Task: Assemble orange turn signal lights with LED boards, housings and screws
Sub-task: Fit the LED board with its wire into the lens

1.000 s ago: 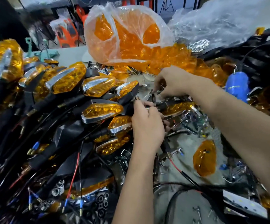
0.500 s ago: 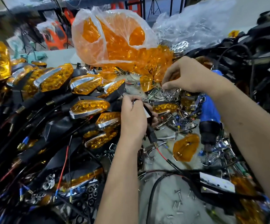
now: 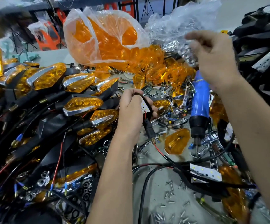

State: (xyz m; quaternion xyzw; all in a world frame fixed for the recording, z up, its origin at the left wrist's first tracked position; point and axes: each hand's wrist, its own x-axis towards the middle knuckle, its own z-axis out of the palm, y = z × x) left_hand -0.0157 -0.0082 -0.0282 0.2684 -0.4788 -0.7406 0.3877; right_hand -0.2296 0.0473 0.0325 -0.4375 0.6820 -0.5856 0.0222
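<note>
Grey worktop (image 3: 156, 206) (screws (image 3: 171, 194) scattered), orange stool (image 3: 46, 37) behind.

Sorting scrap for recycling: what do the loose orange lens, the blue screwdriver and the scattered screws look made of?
Orange lens: seemingly clear tinted plastic, glossy; light passes through it. Blue screwdriver: likely moulded plastic body, smooth sheen, with a dark tip. Screws: apparently bare metal, silvery and shiny.
</note>
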